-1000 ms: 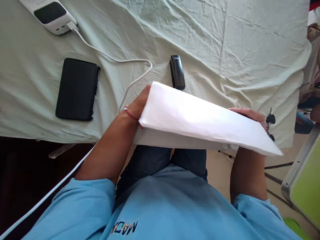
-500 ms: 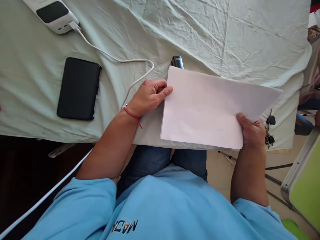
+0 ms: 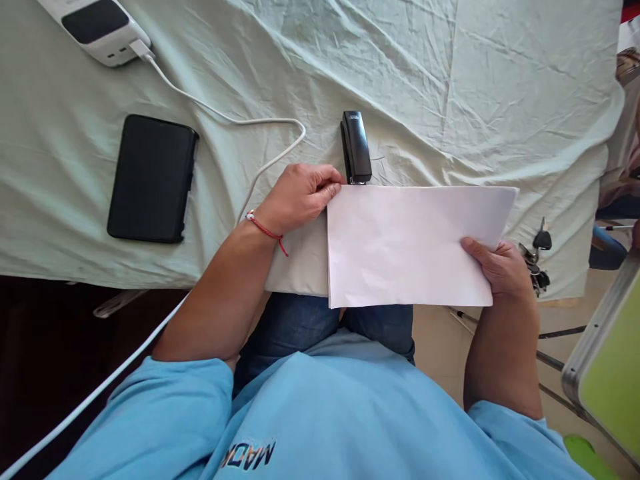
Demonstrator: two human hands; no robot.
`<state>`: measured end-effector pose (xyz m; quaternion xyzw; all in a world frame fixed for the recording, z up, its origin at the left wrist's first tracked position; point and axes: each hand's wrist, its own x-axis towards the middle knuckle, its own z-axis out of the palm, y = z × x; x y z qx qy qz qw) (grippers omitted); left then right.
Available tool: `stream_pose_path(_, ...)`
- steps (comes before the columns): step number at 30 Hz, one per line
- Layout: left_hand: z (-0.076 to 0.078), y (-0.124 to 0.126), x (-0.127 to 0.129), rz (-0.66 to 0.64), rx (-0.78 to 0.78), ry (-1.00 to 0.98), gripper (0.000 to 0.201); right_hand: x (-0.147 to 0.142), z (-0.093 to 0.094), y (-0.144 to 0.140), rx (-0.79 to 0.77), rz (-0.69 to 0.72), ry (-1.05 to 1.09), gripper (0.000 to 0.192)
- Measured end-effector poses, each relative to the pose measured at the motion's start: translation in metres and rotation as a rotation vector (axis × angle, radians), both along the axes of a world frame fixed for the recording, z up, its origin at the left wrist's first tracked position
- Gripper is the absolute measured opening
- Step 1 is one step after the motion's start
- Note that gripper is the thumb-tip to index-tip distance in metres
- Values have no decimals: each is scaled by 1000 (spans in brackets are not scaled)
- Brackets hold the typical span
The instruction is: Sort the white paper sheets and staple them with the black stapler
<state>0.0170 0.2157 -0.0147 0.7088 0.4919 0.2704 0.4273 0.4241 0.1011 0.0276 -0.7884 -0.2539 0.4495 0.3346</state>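
A stack of white paper sheets [image 3: 405, 243] lies flat at the near edge of the table, hanging a little over my lap. My right hand [image 3: 497, 267] grips the stack's right end, thumb on top. My left hand [image 3: 300, 195] pinches the top left corner of the sheets, fingers curled. A black stapler [image 3: 355, 147] lies on the cloth just beyond that corner, close to my left fingertips but apart from them.
A pale green cloth [image 3: 450, 87] covers the table. A black phone [image 3: 150, 177] lies at the left. A white charger block [image 3: 97, 27] with a white cable [image 3: 240, 120] sits at the far left. Keys [image 3: 535, 257] hang at the right edge, beside a green chair [image 3: 607, 360].
The paper stack, raised and tilted a second ago, has come down flat at the table's near edge. The stapler is uncovered again. My left hand shifted to the stack's top left corner.
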Motion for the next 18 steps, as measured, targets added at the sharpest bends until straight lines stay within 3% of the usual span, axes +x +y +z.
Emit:
stream_pose_path(6,-4,1,1,48,24,2,14,-3,1,15,117,-25,4,71)
stream_pose_path(10,-20,-2,5,192,62,-34,15,-3,-2,21,141,-31,8,67)
stream_pose_path(14,-31,-3,6,292,323,-24,36,-1,-5,23,155,-53,8,66)
stream_pose_path(16,-32,2,5,261,464,-28,51,-1,-5,23,146,-62,12,68)
stream_pose_path(18,-31,8,4,174,504,-61,58,-2,-4,23,130,-64,21,67)
